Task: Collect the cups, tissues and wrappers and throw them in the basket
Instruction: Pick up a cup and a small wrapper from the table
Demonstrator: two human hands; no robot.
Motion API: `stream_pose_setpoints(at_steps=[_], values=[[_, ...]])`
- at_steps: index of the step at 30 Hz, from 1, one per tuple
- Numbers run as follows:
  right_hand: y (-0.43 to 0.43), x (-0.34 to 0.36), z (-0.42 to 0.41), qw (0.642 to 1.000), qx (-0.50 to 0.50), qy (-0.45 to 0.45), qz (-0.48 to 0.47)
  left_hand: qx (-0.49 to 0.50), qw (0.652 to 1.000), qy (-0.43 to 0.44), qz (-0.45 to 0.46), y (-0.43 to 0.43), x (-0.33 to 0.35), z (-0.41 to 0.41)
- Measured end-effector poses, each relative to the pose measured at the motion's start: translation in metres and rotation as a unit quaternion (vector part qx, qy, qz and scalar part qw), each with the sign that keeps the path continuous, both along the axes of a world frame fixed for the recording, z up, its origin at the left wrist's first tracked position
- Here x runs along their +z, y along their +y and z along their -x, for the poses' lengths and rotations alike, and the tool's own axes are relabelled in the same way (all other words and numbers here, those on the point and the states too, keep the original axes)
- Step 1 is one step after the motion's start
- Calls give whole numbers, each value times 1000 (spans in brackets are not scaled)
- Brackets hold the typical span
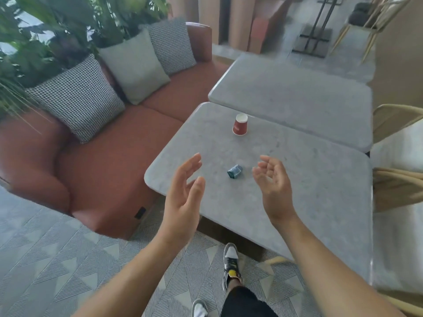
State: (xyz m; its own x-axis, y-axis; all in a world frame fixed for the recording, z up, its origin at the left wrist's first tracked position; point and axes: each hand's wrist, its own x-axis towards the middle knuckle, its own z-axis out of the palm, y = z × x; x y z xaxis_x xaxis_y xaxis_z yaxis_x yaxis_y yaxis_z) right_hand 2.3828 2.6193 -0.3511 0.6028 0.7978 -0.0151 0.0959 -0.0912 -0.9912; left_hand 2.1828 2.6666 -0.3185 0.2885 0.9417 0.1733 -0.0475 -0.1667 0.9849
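Note:
A red paper cup stands upside down near the far edge of the grey stone table. A small crumpled teal wrapper lies in the middle of the table, closer to me. My left hand hovers over the table's left front corner, palm turned inward, fingers apart and empty. My right hand hovers just right of the wrapper, palm facing left, fingers loosely spread and empty. Neither hand touches anything. No basket and no tissue show in the head view.
A rust-red sofa with checked and grey cushions runs along the left, plants behind it. A second grey table abuts the far side. Wicker chairs stand at the right. My feet stand on a patterned floor.

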Motion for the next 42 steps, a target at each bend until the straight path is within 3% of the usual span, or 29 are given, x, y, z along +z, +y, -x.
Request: stream_pose_setpoints(at_steps=[7, 12, 16, 27, 36, 38, 42], values=[[95, -84, -62, 982, 55, -79, 162, 43, 998, 30, 44, 68, -38, -54], [141, -143, -91, 933, 152, -153, 288, 73, 994, 59, 58, 102, -61, -81], [167, -174, -97, 874, 222, -230, 366, 97, 990, 60, 77, 122, -72, -94], [187, -219, -84, 798, 279, -352, 403, 112, 985, 81, 107, 143, -88, -98], [184, -222, -74, 791, 229, -378, 423, 86, 986, 87, 113, 151, -92, -87], [184, -218, -71, 808, 214, -355, 419, 80, 987, 85, 114, 154, -92, -81], [193, -200, -58, 877, 178, -270, 355, 71, 987, 76, 121, 158, -88, -69]])
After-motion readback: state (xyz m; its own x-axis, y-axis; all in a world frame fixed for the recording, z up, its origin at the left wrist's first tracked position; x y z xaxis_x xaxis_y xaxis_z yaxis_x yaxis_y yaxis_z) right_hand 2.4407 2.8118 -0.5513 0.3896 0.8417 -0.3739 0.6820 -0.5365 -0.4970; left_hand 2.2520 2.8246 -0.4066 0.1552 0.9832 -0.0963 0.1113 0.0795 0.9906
